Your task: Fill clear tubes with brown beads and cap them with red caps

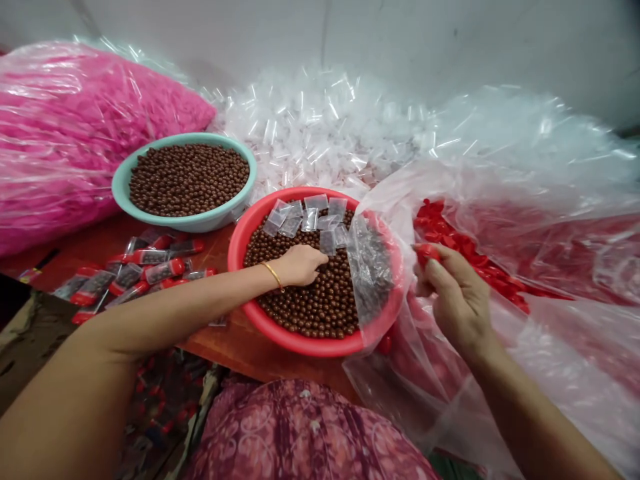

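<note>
My left hand (301,265), with a gold bangle at the wrist, reaches into the red basin (280,340) of round brown balls (320,313). Its fingers are curled together at the balls, and what they may hold is hidden. Just beyond the fingertips is a clear plastic tube (327,242), with several more clear tubes (295,220) lying on the balls. To the right of the basin, my right hand (457,293) pinches a red cap (427,253) between thumb and fingers, above an opened plastic bag of red caps (450,230).
Filled tubes with red ends (145,267) lie in a heap on the left of the table. Behind them stands a light blue basin (215,217) of brown balls. A big pink bag (75,133) and piled clear tubes (310,127) line the back. Translucent bag film (363,267) drapes over the red basin's right side.
</note>
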The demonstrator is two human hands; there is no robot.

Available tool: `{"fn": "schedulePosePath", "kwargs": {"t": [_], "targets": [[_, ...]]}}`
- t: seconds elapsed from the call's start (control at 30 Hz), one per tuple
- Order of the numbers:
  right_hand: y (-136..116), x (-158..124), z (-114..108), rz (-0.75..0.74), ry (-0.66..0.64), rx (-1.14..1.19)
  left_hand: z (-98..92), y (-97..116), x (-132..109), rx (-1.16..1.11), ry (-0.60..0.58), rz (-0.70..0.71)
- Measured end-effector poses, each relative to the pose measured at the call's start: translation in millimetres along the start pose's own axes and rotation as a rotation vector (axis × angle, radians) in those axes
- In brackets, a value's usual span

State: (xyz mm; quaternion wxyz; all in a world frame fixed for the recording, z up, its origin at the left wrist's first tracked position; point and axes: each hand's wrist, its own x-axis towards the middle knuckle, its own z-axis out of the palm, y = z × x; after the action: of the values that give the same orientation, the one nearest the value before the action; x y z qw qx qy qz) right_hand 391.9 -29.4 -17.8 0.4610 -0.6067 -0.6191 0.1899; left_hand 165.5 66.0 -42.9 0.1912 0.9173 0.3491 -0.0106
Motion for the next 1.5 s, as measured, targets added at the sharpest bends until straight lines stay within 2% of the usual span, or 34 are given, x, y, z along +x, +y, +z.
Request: {"fn": "schedulePosePath", "kwargs": {"t": [0.1,0.2,0.33,0.43,0.57,0.73,0.8,0.87,1.07,1.23,1.3,1.37,1.43,1.5], "targets": [[-24,12,22,0.2,-0.211,0.345,-4.6,-8,-3,-0.476,0.054,0.026],[-37,23,45,0.293,-0.363,0.495,-11.4,-12,-14,-0.853,0.114,0.073],[-42,30,69,0.291,-0.419,0.545,-13.5,-8,-30,-1.078,0.207,0.047],[-38,30,79,0.336,-0.429,0.607,-11.8,-3,-38,-1.174,0.255,-0.029],[-29,26,82,0.346,-0.405,0.603,-12.4,0,-41,-1.206,0.181,-0.112],[-25,21,82,0.004,-0.343,0.297,-13.2,2,-40,-1.205,0.198,-0.027],[-25,19,82,-0.083,-0.328,0.254,-12.2,4,-40,-1.216,0.181,-0.029],[-27,19,82,-0.046,-0.34,0.277,-11.4,5,-41,-1.228,0.175,-0.046],[-35,21,79,0.242,-0.397,0.481,-11.8,3,-40,-1.106,0.218,-0.043],[-36,26,75,0.434,-0.609,0.592,-8.6,-1,-39,-1.021,0.251,0.074],[-35,28,75,0.414,-0.598,0.532,-7.4,-1,-40,-0.99,0.259,0.092],[-35,27,76,0.351,-0.506,0.454,-6.7,-1,-39,-0.969,0.256,0.084],[-36,24,79,0.245,-0.399,0.378,-6.3,0,-38,-0.973,0.263,0.073],[-39,20,82,0.088,-0.344,0.302,-6.0,1,-37,-0.983,0.281,0.051]]}}
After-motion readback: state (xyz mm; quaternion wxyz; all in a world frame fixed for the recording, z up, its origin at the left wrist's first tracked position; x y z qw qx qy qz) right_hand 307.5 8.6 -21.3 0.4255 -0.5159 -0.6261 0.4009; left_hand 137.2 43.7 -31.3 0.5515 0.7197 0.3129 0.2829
